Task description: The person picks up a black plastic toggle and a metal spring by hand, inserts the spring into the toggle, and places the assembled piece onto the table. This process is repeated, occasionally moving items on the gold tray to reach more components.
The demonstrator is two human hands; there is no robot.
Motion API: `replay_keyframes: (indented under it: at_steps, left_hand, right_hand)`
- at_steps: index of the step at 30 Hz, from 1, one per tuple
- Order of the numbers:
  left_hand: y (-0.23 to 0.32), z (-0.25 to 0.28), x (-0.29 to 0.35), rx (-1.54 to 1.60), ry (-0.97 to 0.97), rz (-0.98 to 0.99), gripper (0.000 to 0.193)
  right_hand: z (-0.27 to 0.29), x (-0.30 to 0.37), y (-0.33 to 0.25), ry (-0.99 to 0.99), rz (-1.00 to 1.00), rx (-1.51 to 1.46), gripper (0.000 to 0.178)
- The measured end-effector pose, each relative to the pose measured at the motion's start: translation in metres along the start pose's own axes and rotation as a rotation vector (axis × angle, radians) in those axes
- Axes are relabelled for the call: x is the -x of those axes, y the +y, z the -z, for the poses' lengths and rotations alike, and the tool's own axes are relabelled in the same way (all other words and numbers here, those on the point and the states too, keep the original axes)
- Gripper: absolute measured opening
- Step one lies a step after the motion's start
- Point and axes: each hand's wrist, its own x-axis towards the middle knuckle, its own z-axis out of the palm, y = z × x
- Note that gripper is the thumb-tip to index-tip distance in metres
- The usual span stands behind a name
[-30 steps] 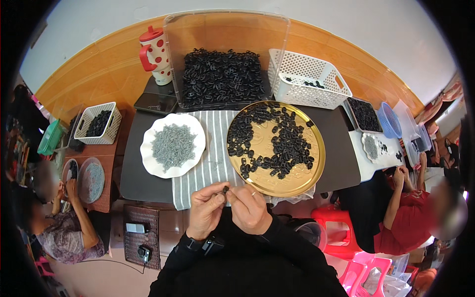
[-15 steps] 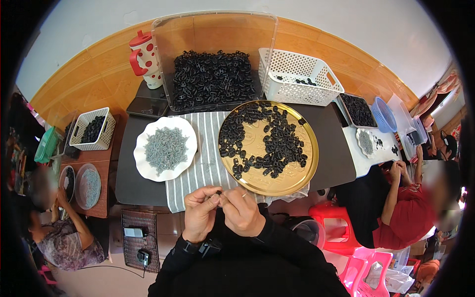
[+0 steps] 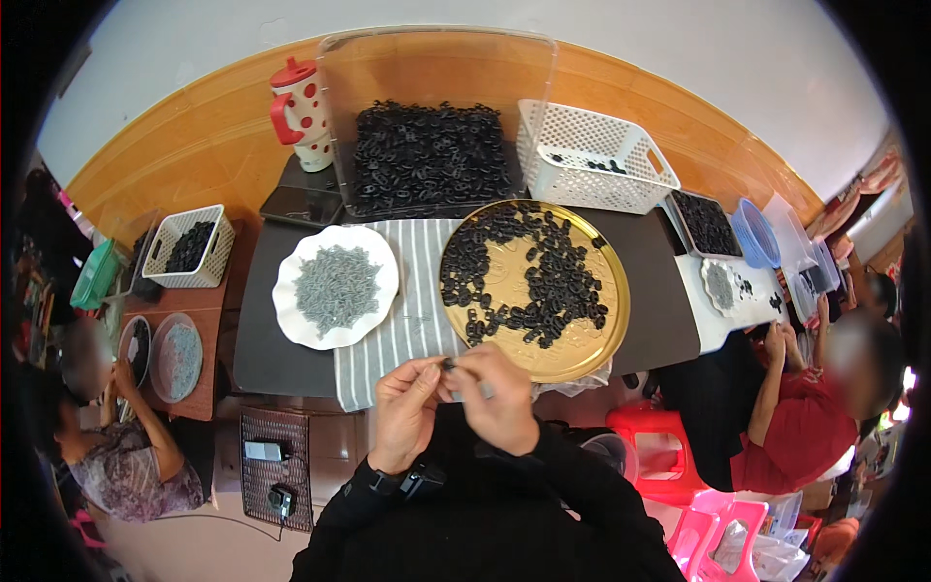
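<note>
Over the near edge of the table, my left hand [image 3: 405, 412] pinches a small black plastic piece [image 3: 448, 365] between thumb and forefinger. My right hand [image 3: 499, 400] meets it there, fingers curled and partly blurred; a tiny pale spot shows at its fingers, too small to name. Just beyond lies a round gold tray [image 3: 572, 367] with many black plastic oval pieces [image 3: 558, 281] spread over it. To the left, a white scalloped dish [image 3: 291, 315] holds a heap of small grey metal screws [image 3: 337, 287]. A grey-and-white striped cloth [image 3: 417, 335] runs under dish and tray.
A clear bin [image 3: 335, 184] of black pieces stands at the back, beside a white perforated basket [image 3: 601, 189], a red-dotted tumbler [image 3: 308, 121] and a dark flat device [image 3: 301, 206]. People work at both sides. A red stool [image 3: 659, 436] stands at right.
My hands have shifted slightly right and up in the picture. My right hand has turned, its fingers now reaching over toward the black piece. The whole scene has shifted slightly right.
</note>
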Motion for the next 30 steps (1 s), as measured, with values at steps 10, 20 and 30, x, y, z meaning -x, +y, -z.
replay_keyframes:
  at_steps: [10,20,30]
  left_hand:
    - [0.009,-0.008,0.001,-0.097,-0.064,-0.009,0.018]
    - [0.009,-0.007,0.004,-0.128,-0.063,-0.057,0.019]
    - [0.018,-0.012,0.006,-0.268,-0.226,-0.03,0.021]
  right_hand:
    - [0.013,0.0,-0.002,-0.089,-0.367,-0.398,0.01]
    - [0.017,0.0,-0.005,-0.185,-0.284,-0.244,0.026]
    - [0.063,-0.021,-0.014,-0.45,-0.306,-0.165,0.023]
